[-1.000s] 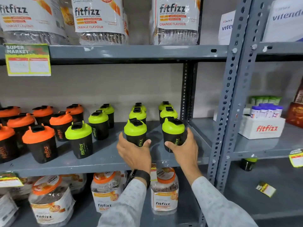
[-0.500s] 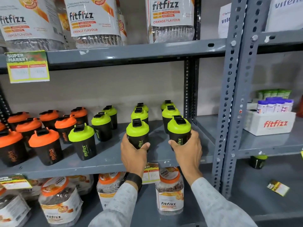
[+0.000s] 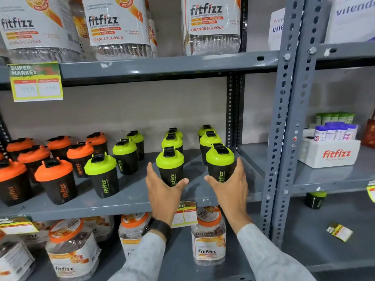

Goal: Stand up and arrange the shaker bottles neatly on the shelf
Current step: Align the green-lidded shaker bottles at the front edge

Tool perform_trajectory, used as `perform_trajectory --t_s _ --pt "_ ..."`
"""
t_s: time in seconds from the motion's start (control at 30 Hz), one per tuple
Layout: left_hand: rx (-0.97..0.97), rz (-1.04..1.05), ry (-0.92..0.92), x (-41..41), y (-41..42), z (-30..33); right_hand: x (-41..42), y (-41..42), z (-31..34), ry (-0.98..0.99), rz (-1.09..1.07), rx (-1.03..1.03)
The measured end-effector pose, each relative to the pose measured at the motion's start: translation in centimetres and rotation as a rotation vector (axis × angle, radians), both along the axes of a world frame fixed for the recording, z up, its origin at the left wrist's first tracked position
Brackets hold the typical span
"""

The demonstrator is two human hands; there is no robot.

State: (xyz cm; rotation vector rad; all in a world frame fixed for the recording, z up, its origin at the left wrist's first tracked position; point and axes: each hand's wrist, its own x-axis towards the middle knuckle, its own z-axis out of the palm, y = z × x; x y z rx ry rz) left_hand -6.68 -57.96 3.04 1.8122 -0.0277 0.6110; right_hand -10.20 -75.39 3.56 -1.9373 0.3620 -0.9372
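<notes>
Near: both hands have just let go. Half a second ago each was wrapped round a front-row bottle; now the palms are spread and pulled back a little toward the shelf edge.

Left hand [image 3: 164,191]: open, fingers splayed, thumb tip just beside the lower body of the black shaker bottle with lime-green lid [image 3: 170,167]. Cupping around it, not clamped. Can't tell if the fingers on the far side touch.

Right hand [image 3: 229,191]: same story, open, curved round the second black, lime-lidded shaker at the right end [image 3: 220,165]. Thumb near the logo, fingers behind the bottle's right side. Holding nothing.

Both bottles stand upright on the grey metal middle shelf [image 3: 129,199], near its front edge, well apart from each other.

Reading: these two look placed and squared. Release suggests this pair is done.

Further back: two more green-lidded shakers behind each front one, so two tidy columns of three. Left of those, a third green column [image 3: 101,175] runs diagonally, looser. Then the orange-lidded black shakers [image 3: 54,179], all upright, bunched rather than lined.

Judgement: nothing lying down here, standing-up part appears finished; left side alignment likely next.

One green-lidded bottle [image 3: 315,199] sits alone on the lower shelf of the next bay, still stray.
</notes>
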Motion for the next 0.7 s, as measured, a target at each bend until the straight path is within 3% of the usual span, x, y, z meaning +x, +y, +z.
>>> perform_trajectory --t_s 0.2,0.37,0.53,0.7 --pt "0.050 0.117 -0.173 -6.4 2.6 -3.0 -4.3 -0.9 -3.4 -0.107 0.028 0.003" --pt "0.064 0.110 -0.111 -8.2 2.2 -5.6 -6.1 -0.4 -7.1 -0.081 0.033 -0.011" --pt "-0.056 0.159 -0.165 -5.4 0.1 -2.3 -4.7 0.1 -4.3 -0.131 0.015 -0.021" --pt "-0.062 0.200 -0.064 -1.6 -1.7 0.4 -1.7 -0.1 -0.3 -0.089 0.001 0.033"
